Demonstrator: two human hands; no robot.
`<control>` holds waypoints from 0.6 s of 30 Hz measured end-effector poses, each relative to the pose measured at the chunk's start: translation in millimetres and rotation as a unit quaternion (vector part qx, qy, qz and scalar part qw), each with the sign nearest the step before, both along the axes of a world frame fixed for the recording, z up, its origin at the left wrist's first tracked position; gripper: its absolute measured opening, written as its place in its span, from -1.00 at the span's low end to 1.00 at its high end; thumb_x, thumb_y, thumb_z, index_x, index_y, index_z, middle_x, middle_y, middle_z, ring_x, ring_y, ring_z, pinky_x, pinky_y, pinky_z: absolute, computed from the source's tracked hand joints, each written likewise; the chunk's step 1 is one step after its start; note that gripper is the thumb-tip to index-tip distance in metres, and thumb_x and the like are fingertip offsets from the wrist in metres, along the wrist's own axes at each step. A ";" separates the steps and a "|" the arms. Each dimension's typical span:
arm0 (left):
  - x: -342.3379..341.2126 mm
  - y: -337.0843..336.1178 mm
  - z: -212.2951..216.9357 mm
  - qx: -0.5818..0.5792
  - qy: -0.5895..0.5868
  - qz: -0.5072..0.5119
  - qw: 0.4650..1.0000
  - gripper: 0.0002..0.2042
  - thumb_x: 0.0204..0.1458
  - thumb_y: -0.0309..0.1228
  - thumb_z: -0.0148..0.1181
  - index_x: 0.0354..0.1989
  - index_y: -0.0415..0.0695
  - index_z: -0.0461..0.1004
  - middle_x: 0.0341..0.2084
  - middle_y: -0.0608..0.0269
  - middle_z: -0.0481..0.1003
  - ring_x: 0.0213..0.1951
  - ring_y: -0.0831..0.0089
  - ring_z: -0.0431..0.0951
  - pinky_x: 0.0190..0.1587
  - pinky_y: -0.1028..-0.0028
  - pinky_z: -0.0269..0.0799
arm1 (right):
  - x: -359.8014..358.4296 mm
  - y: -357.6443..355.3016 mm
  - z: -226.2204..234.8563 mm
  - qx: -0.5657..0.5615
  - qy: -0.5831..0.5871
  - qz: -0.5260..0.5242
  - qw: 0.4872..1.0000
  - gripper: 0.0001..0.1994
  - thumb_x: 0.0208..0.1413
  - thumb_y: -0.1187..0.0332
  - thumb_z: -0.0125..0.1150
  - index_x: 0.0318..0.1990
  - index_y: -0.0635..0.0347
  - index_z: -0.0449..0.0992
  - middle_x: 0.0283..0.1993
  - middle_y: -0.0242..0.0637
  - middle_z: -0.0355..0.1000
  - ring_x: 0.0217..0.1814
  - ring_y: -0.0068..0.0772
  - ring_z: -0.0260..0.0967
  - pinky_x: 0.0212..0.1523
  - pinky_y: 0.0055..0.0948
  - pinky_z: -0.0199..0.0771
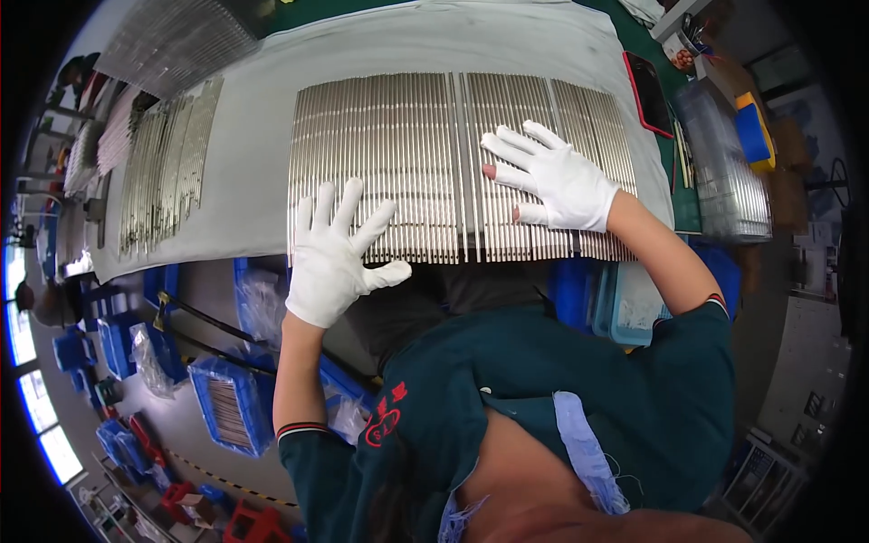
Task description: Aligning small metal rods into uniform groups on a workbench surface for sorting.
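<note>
Rows of thin, shiny metal rods (380, 127) lie side by side on the cloth-covered table, their near ends at its front edge. My left hand (330, 253), in a white glove, rests on the near left part of these rods with fingers spread. Over the right part lies my right hand (552, 176), also gloved, its fingers apart and pointing up and left. Two fingertips of that glove are bare. Narrow gaps split the rods into groups, one of them just left of my right hand. Neither hand has anything in its grip.
More metal rods (167, 172) lie unevenly at the table's left, below a stacked bundle (172, 41). A red-edged phone (647, 95) sits at the right edge, near clear plastic trays (724, 163). Blue bins (231, 403) stand on the floor at left. Grey-white cloth (244, 172) covers the table.
</note>
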State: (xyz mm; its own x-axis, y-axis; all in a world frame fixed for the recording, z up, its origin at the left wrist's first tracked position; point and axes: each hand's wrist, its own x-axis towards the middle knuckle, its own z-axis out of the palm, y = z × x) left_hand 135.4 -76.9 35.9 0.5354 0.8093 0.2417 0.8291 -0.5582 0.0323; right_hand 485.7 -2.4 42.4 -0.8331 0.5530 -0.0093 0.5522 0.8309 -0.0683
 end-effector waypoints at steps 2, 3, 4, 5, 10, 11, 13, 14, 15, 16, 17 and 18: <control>9.8 3.0 -2.5 -0.007 -0.022 -0.025 0.999 -0.22 -0.17 0.35 0.25 0.24 0.22 0.48 0.23 -0.02 0.36 0.22 -0.18 0.29 0.29 -0.14 0.14 | 17.3 -8.4 3.5 0.019 -0.013 -0.024 0.999 -0.35 0.23 -0.08 0.03 0.34 0.17 0.38 0.53 -0.03 0.10 0.59 -0.03 0.00 0.56 0.02 -0.14; 16.4 4.6 -3.0 -0.013 -0.029 -0.039 0.999 -0.23 -0.17 0.35 0.24 0.23 0.23 0.49 0.23 -0.02 0.35 0.22 -0.20 0.29 0.28 -0.15 0.14 | 23.9 -12.8 3.5 0.021 -0.009 -0.030 0.999 -0.35 0.22 -0.08 0.04 0.32 0.19 0.38 0.52 -0.02 0.11 0.58 -0.01 0.01 0.55 0.03 -0.12; 24.7 5.5 -3.4 -0.007 -0.036 -0.049 0.998 -0.24 -0.17 0.36 0.23 0.21 0.23 0.50 0.23 -0.01 0.35 0.22 -0.21 0.28 0.27 -0.17 0.14 | 28.9 -16.7 3.4 0.022 -0.005 -0.037 0.999 -0.34 0.22 -0.08 0.04 0.31 0.21 0.39 0.52 0.00 0.12 0.58 0.02 0.02 0.55 0.04 -0.10; 31.9 6.7 0.5 -0.023 -0.034 -0.062 0.997 -0.24 -0.12 0.36 0.19 0.23 0.20 0.48 0.24 -0.05 0.35 0.22 -0.22 0.27 0.27 -0.15 0.14 | 32.1 -20.3 3.3 0.026 0.013 -0.038 0.999 -0.34 0.21 -0.09 0.06 0.30 0.23 0.40 0.49 0.02 0.15 0.56 0.06 0.05 0.53 0.06 -0.06; 76.3 6.8 -0.4 -0.032 -0.040 -0.108 0.993 -0.22 -0.09 0.37 0.15 0.24 0.13 0.49 0.24 0.01 0.37 0.24 -0.15 0.28 0.29 -0.10 0.13 | 27.6 -35.2 0.9 0.032 0.037 -0.067 0.997 -0.35 0.20 -0.08 0.09 0.28 0.25 0.41 0.48 0.03 0.18 0.54 0.08 0.08 0.52 0.06 -0.03; 86.0 4.7 -1.2 -0.035 -0.052 -0.128 0.990 -0.20 -0.09 0.37 0.15 0.25 0.09 0.47 0.25 0.02 0.37 0.25 -0.14 0.28 0.32 -0.09 0.11 | 26.0 -38.3 1.4 0.032 0.041 -0.071 0.996 -0.35 0.19 -0.08 0.10 0.28 0.25 0.41 0.48 0.04 0.18 0.54 0.08 0.08 0.52 0.06 -0.03; 92.7 0.4 -2.4 -0.056 -0.070 -0.191 0.977 -0.18 -0.07 0.37 0.12 0.25 0.02 0.46 0.24 -0.03 0.36 0.25 -0.12 0.29 0.33 -0.06 0.13 | 20.2 -46.6 2.9 0.027 0.043 -0.082 0.995 -0.35 0.19 -0.07 0.12 0.28 0.24 0.40 0.47 0.05 0.18 0.54 0.08 0.08 0.52 0.05 -0.03; 86.9 2.6 2.3 -0.071 -0.084 -0.173 0.979 -0.19 -0.06 0.36 0.12 0.27 0.03 0.45 0.25 -0.02 0.35 0.28 -0.09 0.27 0.35 -0.04 0.10 | 19.9 -52.0 4.2 0.021 0.040 -0.086 0.995 -0.35 0.18 -0.07 0.12 0.28 0.23 0.40 0.47 0.05 0.18 0.54 0.09 0.08 0.52 0.05 -0.03; 72.2 5.2 10.6 -0.087 -0.098 -0.152 0.980 -0.20 -0.04 0.34 0.12 0.28 0.03 0.44 0.26 -0.02 0.35 0.30 -0.07 0.25 0.36 -0.03 0.08 | 19.9 -56.7 5.6 0.015 0.039 -0.088 0.995 -0.35 0.18 -0.07 0.12 0.29 0.22 0.40 0.47 0.05 0.18 0.54 0.09 0.07 0.52 0.05 -0.04; 52.2 13.0 17.1 -0.039 -0.084 -0.103 0.990 -0.21 -0.03 0.30 0.17 0.25 -0.05 0.44 0.23 -0.05 0.36 0.25 -0.08 0.28 0.31 -0.01 0.15 | 22.0 -61.5 5.4 0.016 0.058 -0.088 0.994 -0.36 0.18 -0.06 0.12 0.28 0.21 0.41 0.46 0.05 0.20 0.52 0.10 0.10 0.52 0.05 -0.05; 30.0 22.2 23.1 0.019 -0.066 -0.054 0.996 -0.24 -0.01 0.23 0.20 0.21 -0.13 0.45 0.19 -0.08 0.38 0.18 -0.09 0.33 0.23 0.01 0.22 | 23.3 -65.4 5.9 0.015 0.057 -0.091 0.994 -0.36 0.18 -0.06 0.12 0.28 0.21 0.41 0.46 0.05 0.20 0.52 0.10 0.10 0.52 0.05 -0.05; 7.6 34.3 24.6 0.033 -0.050 0.001 0.998 -0.28 0.03 0.18 0.20 0.18 -0.19 0.45 0.16 -0.09 0.39 0.12 -0.08 0.36 0.18 0.03 0.25 | 25.1 -69.4 4.9 0.022 0.059 -0.097 0.993 -0.36 0.19 -0.07 0.12 0.28 0.21 0.41 0.46 0.05 0.21 0.51 0.10 0.12 0.52 0.05 -0.05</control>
